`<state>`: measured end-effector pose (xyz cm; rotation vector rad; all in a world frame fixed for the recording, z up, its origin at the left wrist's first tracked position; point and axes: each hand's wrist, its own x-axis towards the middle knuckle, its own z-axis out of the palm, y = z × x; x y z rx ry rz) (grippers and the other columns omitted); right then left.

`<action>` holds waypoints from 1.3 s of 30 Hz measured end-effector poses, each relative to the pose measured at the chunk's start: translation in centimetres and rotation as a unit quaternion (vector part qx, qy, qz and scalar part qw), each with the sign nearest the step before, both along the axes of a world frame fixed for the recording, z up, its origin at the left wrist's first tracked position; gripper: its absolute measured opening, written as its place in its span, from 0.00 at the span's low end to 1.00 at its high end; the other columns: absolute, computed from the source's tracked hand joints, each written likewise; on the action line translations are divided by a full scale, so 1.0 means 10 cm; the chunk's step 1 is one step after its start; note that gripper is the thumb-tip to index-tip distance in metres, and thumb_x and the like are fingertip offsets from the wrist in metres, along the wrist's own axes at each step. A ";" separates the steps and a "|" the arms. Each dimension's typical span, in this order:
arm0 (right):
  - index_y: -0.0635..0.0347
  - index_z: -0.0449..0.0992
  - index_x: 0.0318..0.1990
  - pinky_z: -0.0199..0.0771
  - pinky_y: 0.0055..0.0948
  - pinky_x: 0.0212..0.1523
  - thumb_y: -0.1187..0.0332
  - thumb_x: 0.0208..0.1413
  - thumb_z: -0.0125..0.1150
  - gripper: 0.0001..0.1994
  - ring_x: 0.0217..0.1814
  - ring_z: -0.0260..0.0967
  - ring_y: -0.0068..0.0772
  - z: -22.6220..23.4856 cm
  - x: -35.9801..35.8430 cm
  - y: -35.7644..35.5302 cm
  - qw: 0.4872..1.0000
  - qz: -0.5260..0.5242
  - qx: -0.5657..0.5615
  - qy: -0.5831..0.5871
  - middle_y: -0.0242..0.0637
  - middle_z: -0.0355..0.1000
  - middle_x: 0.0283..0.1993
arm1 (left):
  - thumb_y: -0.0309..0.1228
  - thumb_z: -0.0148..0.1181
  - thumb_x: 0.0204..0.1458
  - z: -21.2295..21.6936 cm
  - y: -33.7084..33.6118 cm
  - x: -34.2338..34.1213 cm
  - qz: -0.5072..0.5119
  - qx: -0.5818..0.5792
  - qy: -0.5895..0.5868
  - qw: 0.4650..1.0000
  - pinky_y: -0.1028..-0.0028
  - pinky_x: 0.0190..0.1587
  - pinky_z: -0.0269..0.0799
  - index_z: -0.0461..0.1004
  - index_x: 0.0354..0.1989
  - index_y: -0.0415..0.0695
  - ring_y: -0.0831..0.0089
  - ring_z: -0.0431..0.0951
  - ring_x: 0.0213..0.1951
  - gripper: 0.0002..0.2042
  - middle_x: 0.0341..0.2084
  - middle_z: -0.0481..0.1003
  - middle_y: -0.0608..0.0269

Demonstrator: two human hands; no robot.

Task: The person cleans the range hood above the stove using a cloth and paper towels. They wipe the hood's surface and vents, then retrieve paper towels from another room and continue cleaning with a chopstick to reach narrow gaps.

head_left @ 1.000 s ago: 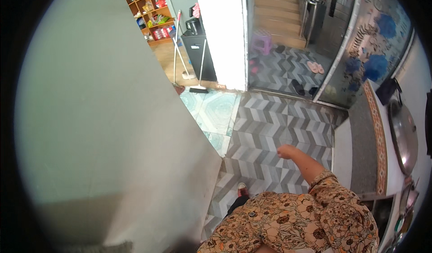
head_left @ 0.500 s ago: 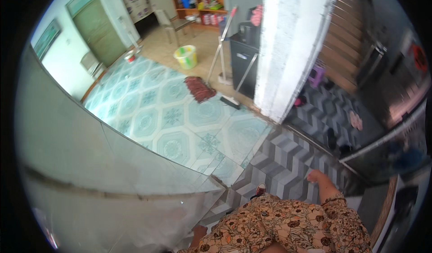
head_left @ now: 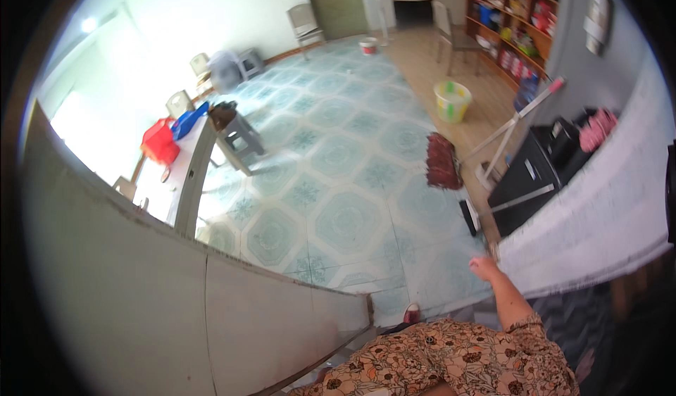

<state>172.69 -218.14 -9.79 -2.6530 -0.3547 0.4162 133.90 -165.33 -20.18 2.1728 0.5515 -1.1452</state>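
Observation:
My right hand reaches forward over the doorway, its fingers loosely curled with nothing visible in them. Nearest to it is a floor brush with a black and white head, leaning at the black cabinet; the hand appears apart from it. Beyond lies a mop with dark red strands, its pale handle slanting up to the right. A yellow and green bucket stands farther back. My left hand cannot be made out at the lower edge. One shoe shows at the threshold.
A pale wall bounds the left of the doorway, a white pillar the right. Inside are a table with red and blue bags, a grey stool, chairs, a small red-white bucket and shelves.
My view has swung left and moved forward to the doorway, bringing the table and stool into sight. My right hand now reaches past the threshold. The mop, brush and bucket look unmoved.

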 end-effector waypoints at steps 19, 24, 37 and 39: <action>0.58 0.71 0.32 0.67 0.36 0.34 0.64 0.44 0.52 0.10 0.34 0.68 0.45 0.34 4.16 0.22 0.980 0.200 0.005 0.002 0.45 0.70 0.30 | 0.39 0.50 0.47 0.65 -2.41 1.55 0.459 0.080 0.005 0.885 0.62 0.32 0.65 0.70 0.29 0.39 0.55 0.71 0.29 0.14 0.24 0.73 0.52; 0.57 0.73 0.34 0.69 0.30 0.35 0.63 0.43 0.54 0.11 0.33 0.70 0.39 0.18 4.46 1.10 0.947 0.299 -0.086 0.081 0.41 0.72 0.31 | 0.37 0.51 0.46 1.06 -2.83 1.47 0.488 0.076 0.011 0.870 0.64 0.33 0.66 0.70 0.30 0.37 0.58 0.72 0.29 0.13 0.25 0.73 0.53; 0.58 0.74 0.29 0.65 0.19 0.37 0.62 0.48 0.55 0.09 0.31 0.61 0.17 1.29 4.64 3.67 0.732 0.312 0.040 0.604 0.25 0.68 0.29 | 0.39 0.56 0.43 0.99 -1.14 3.47 0.581 -0.054 -0.156 0.797 0.70 0.34 0.67 0.71 0.34 0.37 0.64 0.74 0.31 0.16 0.27 0.74 0.54; 0.58 0.73 0.28 0.64 0.19 0.34 0.65 0.47 0.55 0.07 0.29 0.61 0.16 1.35 5.03 4.00 0.774 0.273 0.091 0.563 0.24 0.67 0.27 | 0.40 0.58 0.42 1.09 -0.94 3.79 0.569 -0.035 -0.112 0.814 0.73 0.35 0.67 0.71 0.35 0.37 0.67 0.74 0.31 0.17 0.28 0.75 0.54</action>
